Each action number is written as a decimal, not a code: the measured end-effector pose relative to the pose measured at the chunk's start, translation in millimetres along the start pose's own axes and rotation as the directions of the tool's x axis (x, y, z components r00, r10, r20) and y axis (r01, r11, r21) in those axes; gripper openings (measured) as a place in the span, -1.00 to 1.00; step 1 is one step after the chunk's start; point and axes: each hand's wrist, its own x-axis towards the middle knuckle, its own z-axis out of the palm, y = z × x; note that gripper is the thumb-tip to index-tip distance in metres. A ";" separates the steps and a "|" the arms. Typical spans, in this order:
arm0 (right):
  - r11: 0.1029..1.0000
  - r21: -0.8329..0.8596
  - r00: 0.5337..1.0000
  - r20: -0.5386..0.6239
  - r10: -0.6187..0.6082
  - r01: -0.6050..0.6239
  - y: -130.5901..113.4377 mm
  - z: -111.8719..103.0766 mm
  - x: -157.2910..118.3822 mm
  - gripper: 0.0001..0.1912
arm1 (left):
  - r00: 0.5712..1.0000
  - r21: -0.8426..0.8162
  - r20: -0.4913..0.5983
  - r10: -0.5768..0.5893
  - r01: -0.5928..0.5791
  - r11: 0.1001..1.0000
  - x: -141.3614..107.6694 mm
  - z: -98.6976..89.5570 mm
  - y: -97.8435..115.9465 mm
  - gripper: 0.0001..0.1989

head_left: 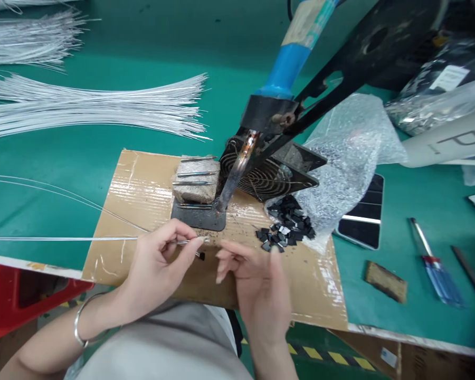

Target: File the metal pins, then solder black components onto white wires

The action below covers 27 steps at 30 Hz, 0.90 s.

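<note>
white wires run in from the left edge, over the green table and a sheet of cardboard, to the left hand, which pinches them between thumb and forefinger above the cardboard. a small black piece shows just below these fingertips; whether it is joined to the wires cannot be told. the right hand is loosely spread beside them, its thumb apart from its fingers. beyond the hands, a grey-brown block bearing thin metal rods stands at the back of a dark plate. a metal pipe below a blue handle slants down toward the plate's right side, in front of a fan. to the right, loose black chips lie at a clear bag; beyond these, a phone and a screwdriver. upper left: a wire bundle.
</note>
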 end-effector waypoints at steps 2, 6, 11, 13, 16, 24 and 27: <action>0.969 -0.191 0.974 -0.134 -0.182 0.155 -4.3 -22.6 0.0 -0.37 | 1.000 0.017 0.000 -0.001 0.001 1.000 1.4 -4.0 -1.5 -0.90; 0.639 -0.734 0.808 -0.222 -0.545 0.230 -9.8 -62.8 1.0 -0.76 | 0.997 0.098 0.028 0.069 -0.071 0.993 4.1 -10.1 -1.3 -0.92; 0.324 -0.911 0.794 0.005 -0.608 0.253 -6.5 -70.1 10.7 -0.86 | 0.982 0.218 0.064 0.177 -0.186 0.958 5.0 -15.3 1.2 -0.93; 0.289 -0.920 0.800 0.042 -0.599 0.265 -4.4 -66.7 15.9 -0.85 | 0.971 0.281 0.071 0.230 -0.241 0.929 5.9 -19.2 2.2 -0.94; 0.262 -0.924 0.810 0.078 -0.581 0.277 -3.7 -64.5 21.3 -0.86 | 0.912 0.406 0.108 0.396 -0.404 0.820 12.4 -27.6 6.0 -0.94; 0.245 -0.930 0.828 0.099 -0.551 0.275 -6.8 -65.5 19.9 -0.88 | 0.752 0.449 0.387 0.534 -0.659 0.603 30.9 -37.9 3.1 -0.89; 0.245 -0.932 0.828 0.094 -0.553 0.268 -7.5 -64.7 20.6 -0.89 | 0.862 0.377 0.366 0.351 -0.482 0.791 25.0 -31.8 -7.2 -0.88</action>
